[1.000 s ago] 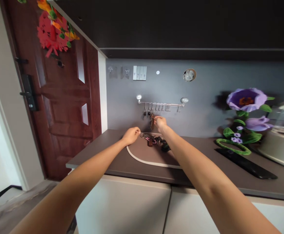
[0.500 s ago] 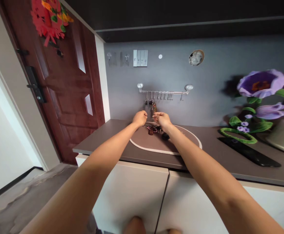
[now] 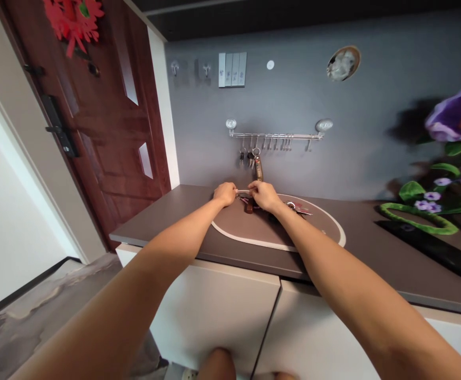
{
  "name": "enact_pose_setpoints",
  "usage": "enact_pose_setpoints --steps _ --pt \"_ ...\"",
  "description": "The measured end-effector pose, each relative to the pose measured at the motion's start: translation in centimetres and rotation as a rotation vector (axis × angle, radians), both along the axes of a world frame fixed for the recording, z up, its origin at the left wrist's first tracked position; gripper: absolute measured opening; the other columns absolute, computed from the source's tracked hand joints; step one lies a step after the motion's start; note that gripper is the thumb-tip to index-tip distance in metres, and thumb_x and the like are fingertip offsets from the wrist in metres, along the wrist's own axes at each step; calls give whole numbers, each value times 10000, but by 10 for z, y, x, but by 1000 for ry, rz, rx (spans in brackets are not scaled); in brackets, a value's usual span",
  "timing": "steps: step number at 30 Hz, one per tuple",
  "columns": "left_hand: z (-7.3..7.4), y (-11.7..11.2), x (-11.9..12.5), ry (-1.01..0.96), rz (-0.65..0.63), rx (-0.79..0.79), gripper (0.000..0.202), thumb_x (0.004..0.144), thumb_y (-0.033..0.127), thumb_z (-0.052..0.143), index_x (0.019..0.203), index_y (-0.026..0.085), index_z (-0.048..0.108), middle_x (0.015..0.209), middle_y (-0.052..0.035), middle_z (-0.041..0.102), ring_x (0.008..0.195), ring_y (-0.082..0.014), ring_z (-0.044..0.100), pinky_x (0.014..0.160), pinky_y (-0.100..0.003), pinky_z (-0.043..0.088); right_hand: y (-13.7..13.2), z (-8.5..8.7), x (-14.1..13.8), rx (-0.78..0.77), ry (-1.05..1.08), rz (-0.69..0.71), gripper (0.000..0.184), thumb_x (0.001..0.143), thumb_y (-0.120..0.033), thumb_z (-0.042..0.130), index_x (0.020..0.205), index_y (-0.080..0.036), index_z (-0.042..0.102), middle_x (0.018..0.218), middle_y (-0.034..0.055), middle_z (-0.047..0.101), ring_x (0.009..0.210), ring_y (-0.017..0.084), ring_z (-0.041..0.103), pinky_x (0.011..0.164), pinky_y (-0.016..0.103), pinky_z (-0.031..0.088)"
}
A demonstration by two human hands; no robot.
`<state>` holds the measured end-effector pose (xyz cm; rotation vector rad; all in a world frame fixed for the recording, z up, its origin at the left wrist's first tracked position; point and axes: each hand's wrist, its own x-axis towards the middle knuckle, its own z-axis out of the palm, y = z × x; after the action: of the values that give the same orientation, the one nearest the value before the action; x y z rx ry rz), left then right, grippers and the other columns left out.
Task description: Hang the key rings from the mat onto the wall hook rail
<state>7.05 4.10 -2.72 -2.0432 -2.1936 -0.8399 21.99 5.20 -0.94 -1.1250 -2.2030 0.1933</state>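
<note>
A bunch of keys (image 3: 247, 199) with a brown leather fob lies at the back of an oval brown mat (image 3: 325, 230) on the countertop (image 3: 183, 211), held just above it between both hands; the left hand (image 3: 225, 193) pinches the ring end with fingers curled narrow, and the right hand (image 3: 264, 195) pinches the other side, fingers likewise closed on it; a thin pale piece spans the gap between them, too small to name. The bunch looks light, loose and jangly, metal hard and somewhat slippery, so the ring is probably the surest grip, the fob a softer one. A second key bunch (image 3: 298, 207) rests on the mat to the right; more keys (image 3: 254, 158) hang from the hook rail (image 3: 278, 135) on the grey wall above; a red-brown door (image 3: 107, 121) stands left.
</note>
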Motion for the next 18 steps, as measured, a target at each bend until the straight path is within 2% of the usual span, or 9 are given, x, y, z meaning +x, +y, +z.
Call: enact_pose_setpoints --steps 7,14,18 --pt "-8 6 -6 -38 -17 15 204 779 284 493 823 196 672 884 -78 670 809 -175 584 725 -269 423 4 -4 -2 -6 26 -11 216 739 -85 479 866 -167 633 800 57 661 762 147 591 741 230 417" --pt "-2 0 -3 -24 -53 47 162 761 286 529 750 184 656 847 -76 664 793 -179 579 743 -278 421 4 -4 -2 -18 84 -6 179 710 -81 521 803 -174 644 774 48 654 755 150 583 760 238 404" --pt "3 -3 -1 31 -90 70 161 773 237 496 774 168 642 862 -82 653 819 -178 571 765 -277 412 4 -5 -2 -5 45 -14 201 730 -96 492 848 -163 640 809 69 654 790 171 586 759 259 408"
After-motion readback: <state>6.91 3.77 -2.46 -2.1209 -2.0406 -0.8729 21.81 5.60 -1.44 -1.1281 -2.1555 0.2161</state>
